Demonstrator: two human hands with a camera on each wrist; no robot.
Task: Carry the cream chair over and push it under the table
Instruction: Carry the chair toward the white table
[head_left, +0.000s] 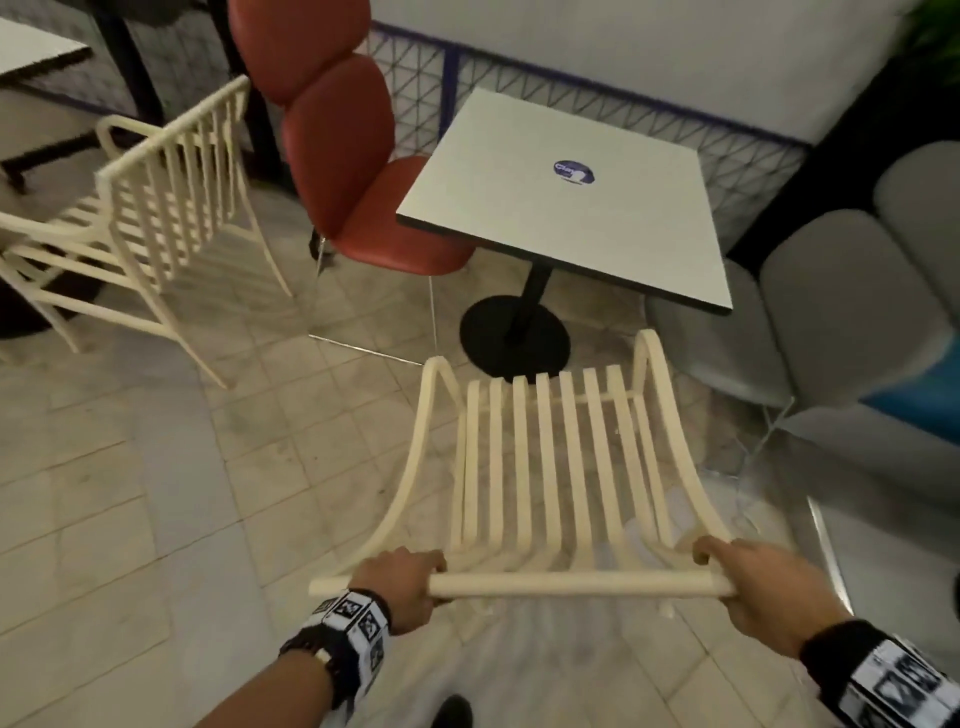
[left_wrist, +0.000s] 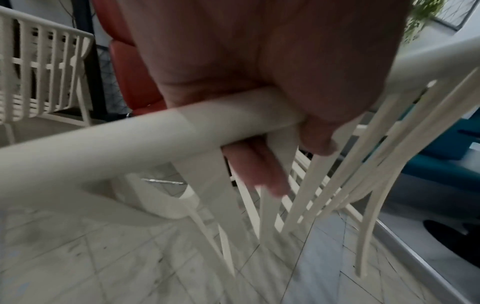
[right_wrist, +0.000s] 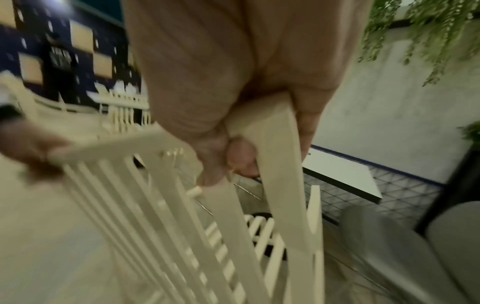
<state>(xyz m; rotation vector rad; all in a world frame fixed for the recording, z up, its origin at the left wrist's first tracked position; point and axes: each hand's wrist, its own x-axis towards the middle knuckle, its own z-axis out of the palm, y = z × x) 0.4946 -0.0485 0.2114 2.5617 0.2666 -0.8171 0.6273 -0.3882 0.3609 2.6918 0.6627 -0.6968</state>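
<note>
The cream slatted chair is in front of me, its seat facing a square white table on a black pedestal base. My left hand grips the left part of the chair's top rail. My right hand grips the rail's right end, where the frame bends down. The chair's front armrests end just short of the table's near edge. Whether its legs touch the floor is hidden.
A red padded chair stands at the table's left side, a grey padded chair at its right. A second cream chair stands to the far left. A blue-framed wire fence runs behind the table.
</note>
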